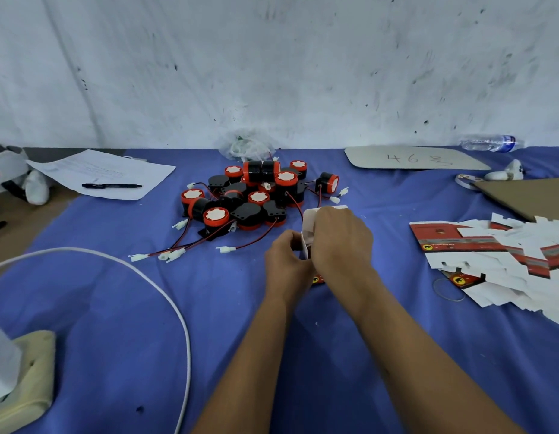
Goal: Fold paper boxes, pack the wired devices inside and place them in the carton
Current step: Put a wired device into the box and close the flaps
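I hold a small paper box (307,228) in both hands above the blue cloth (240,308): my left hand (287,256) pinches its near edge and my right hand (341,238) curls over its top. The pile of wired devices (250,195) lies just beyond, and the flat boxes (497,258) lie to my right.

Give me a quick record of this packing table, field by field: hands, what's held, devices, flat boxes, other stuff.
left hand: left hand grips the paper box
right hand: right hand holds the same box from above
devices: pile of red-and-black wired devices beyond the hands
flat boxes: stack of unfolded boxes to the right
surface: blue cloth
other: pen on papers, water bottle, white cable
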A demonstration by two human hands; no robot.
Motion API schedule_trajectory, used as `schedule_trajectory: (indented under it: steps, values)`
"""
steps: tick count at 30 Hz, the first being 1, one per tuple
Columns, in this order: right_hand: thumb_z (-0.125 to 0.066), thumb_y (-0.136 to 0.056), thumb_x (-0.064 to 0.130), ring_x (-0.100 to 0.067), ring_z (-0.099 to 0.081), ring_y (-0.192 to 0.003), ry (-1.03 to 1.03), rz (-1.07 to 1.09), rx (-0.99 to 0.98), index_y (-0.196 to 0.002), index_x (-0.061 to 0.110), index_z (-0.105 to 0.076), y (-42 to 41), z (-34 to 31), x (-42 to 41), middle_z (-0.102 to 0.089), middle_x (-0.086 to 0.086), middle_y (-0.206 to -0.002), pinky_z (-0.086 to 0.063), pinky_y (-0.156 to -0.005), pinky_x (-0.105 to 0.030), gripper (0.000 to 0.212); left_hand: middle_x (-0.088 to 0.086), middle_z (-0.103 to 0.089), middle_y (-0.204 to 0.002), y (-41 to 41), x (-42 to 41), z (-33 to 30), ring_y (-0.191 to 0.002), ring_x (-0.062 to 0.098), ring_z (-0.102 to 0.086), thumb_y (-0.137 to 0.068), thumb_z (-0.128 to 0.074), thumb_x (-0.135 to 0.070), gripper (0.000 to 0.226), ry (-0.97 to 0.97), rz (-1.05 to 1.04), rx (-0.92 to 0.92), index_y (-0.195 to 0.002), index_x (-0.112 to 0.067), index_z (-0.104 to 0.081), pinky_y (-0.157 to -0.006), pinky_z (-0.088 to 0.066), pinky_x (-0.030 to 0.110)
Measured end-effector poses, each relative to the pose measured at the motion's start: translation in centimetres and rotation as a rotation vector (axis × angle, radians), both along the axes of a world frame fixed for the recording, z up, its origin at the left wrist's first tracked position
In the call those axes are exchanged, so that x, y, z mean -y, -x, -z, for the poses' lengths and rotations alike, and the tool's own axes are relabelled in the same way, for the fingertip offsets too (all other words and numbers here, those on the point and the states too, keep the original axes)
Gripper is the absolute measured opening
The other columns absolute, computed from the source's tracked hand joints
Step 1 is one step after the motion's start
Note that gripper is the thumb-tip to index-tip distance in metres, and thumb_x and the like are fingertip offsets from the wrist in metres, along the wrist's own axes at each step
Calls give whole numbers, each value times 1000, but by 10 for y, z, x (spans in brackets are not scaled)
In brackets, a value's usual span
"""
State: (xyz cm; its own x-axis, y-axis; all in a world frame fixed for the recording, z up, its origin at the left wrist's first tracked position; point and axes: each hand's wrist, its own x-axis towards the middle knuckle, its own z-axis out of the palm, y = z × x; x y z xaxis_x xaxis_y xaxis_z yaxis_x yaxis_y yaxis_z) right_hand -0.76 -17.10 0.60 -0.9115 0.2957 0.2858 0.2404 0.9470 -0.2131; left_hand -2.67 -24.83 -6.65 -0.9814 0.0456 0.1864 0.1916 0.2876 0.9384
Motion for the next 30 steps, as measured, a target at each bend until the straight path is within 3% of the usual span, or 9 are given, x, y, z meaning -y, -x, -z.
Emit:
schedule_trajectory:
  steps: [2,5,7,12,16,22,24,27,30]
  values:
    - [-58,-89,4,-16,-41,-62,37,4,-47,-86,13,-48,-2,8,-1,-53,-2,-82,-33,-57,-29,13,-4,-69,-84,1,-1,0,-78,11,-63,-81,-75,-2,17,3,-16,20,-85,-13,-63,-59,-47,17]
    - [-52,-93,7,-20,-45,-72,54,-49,-108,-102,15,-49,-5,20,-6,-62,-6,-93,-31,-58,-30,12,-5,-67,-82,3,-2,-1,-66,10,-58,-82,-76,-6,19,17,-32,45,-84,-15,-59,-50,-44,14]
    - [-51,-93,9,-19,-44,-71,8,-113,-122,-97,16,-50,-5,23,-13,-64,-6,-91,-28,-55,-28,8,-4,-67,-81,3,-2,-1,-64,11,-56,-80,-76,-6,19,35,-36,35,-83,-13,-59,-51,-44,18]
    - [-56,-89,10,-20,-51,-76,-31,-295,-3,-103,18,-61,-1,14,-27,-63,-5,-93,-38,-61,-30,17,-2,-69,-85,2,-2,0,-79,14,-63,-80,-78,-8,18,25,-38,20,-89,-6,-63,-66,-52,29]
    - [-60,-92,14,-19,-59,-78,-22,-327,3,-97,23,-68,-3,12,-27,-67,-2,-88,-41,-62,-29,13,-8,-66,-86,4,-2,0,-76,3,-59,-83,-76,-8,19,43,-29,31,-85,-17,-60,-60,-44,19]
    - [-63,-94,21,-22,-62,-90,-107,-323,29,-103,23,-74,2,16,-22,-64,-4,-104,-55,-77,-32,15,-5,-63,-78,6,-2,1,-65,9,-54,-78,-76,-1,26,80,-33,58,-80,-17,-55,-54,-42,25]
    - [-63,-94,19,-25,-63,-93,-69,-337,83,-105,20,-76,5,14,-21,-64,-7,-108,-54,-80,-33,18,-3,-63,-75,6,-2,0,-65,12,-54,-78,-73,1,22,85,-29,41,-80,-14,-58,-58,-48,32]
    - [-54,-91,14,-26,-61,-82,19,-437,205,-90,14,-75,3,8,-24,-69,-8,-89,-48,-68,-33,20,-2,-63,-74,6,0,0,-69,14,-53,-83,-66,0,13,133,-31,8,-83,-11,-61,-65,-49,37]
    - [-56,-95,35,-14,-53,-63,103,-526,254,-67,19,-62,-2,1,-29,-60,0,-66,-35,-57,-28,33,5,-67,-81,8,3,-1,-75,20,-57,-87,-62,-4,3,191,-19,-6,-89,-6,-64,-69,-52,43]
